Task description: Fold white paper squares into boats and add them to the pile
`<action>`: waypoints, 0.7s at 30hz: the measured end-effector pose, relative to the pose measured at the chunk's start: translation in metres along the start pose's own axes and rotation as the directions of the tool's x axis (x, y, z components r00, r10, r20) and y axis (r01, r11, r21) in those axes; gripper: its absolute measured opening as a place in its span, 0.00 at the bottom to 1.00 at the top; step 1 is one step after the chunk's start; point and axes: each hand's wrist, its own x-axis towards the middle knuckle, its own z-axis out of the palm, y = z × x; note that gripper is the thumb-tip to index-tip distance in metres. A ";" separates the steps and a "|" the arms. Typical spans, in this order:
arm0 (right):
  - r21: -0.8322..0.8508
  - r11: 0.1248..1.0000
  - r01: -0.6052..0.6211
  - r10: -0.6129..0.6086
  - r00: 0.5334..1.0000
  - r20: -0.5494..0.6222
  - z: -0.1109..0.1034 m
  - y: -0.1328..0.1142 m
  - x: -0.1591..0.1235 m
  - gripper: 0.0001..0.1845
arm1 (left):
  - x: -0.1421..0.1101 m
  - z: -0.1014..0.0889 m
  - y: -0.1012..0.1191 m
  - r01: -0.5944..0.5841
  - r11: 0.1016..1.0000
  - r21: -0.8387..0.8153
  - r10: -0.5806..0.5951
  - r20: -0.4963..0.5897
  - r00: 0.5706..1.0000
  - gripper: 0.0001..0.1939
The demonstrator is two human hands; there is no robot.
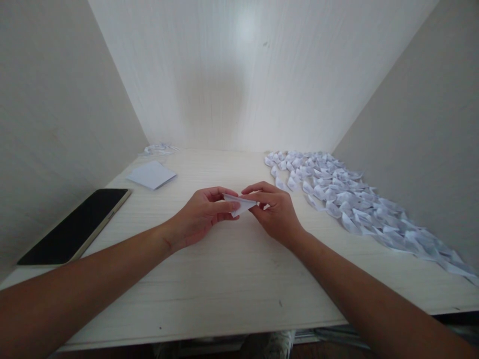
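A small folded piece of white paper [242, 204], roughly triangular with its point downward, is held up over the middle of the table. My left hand [204, 212] grips its left side, the thumb lying across the front face. At its right corner, my right hand [276, 210] pinches the paper between thumb and fingers. The fingertips behind the paper are partly hidden. Beyond my right hand lies a large heap of folded white paper boats [337, 192].
A stack of white paper sheets [151, 174] lies at the left, with thin paper scraps [160, 148] behind it. A dark-screened phone [77, 224] rests near the left wall. Panels [239, 75] enclose the pale table [224, 294] at the back and both sides.
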 end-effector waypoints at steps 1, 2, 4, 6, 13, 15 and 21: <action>0.011 1.000 -0.007 0.006 1.000 0.006 0.000 0.000 0.000 0.12 | 0.000 0.000 -0.001 0.000 1.000 0.000 0.000 -0.007 1.000 0.12; 0.028 0.999 -0.017 0.017 1.000 0.017 0.000 -0.001 0.001 0.11 | 0.000 -0.001 -0.001 -0.003 1.000 -0.004 0.002 -0.017 1.000 0.12; 0.085 0.995 -0.044 0.039 0.997 0.060 -0.001 -0.002 0.002 0.10 | 0.001 -0.001 -0.001 -0.010 1.000 -0.016 0.009 -0.043 0.999 0.11; 0.145 0.987 -0.071 0.052 0.990 0.131 -0.002 -0.001 0.003 0.11 | 0.001 -0.002 0.000 -0.015 0.999 -0.035 0.013 -0.072 0.997 0.11; 0.171 0.984 -0.058 0.039 0.993 0.112 -0.003 0.006 0.003 0.10 | 0.001 0.001 0.004 0.002 0.999 -0.052 -0.007 -0.086 0.996 0.07; 0.133 0.991 -0.024 0.017 0.998 0.055 -0.004 0.005 0.003 0.09 | 0.001 0.002 0.005 -0.003 0.999 -0.054 -0.002 -0.085 0.996 0.06; 0.091 0.995 0.035 -0.040 0.998 0.054 -0.002 0.001 0.000 0.09 | 0.001 -0.002 0.001 0.051 0.997 -0.058 -0.054 -0.054 0.997 0.06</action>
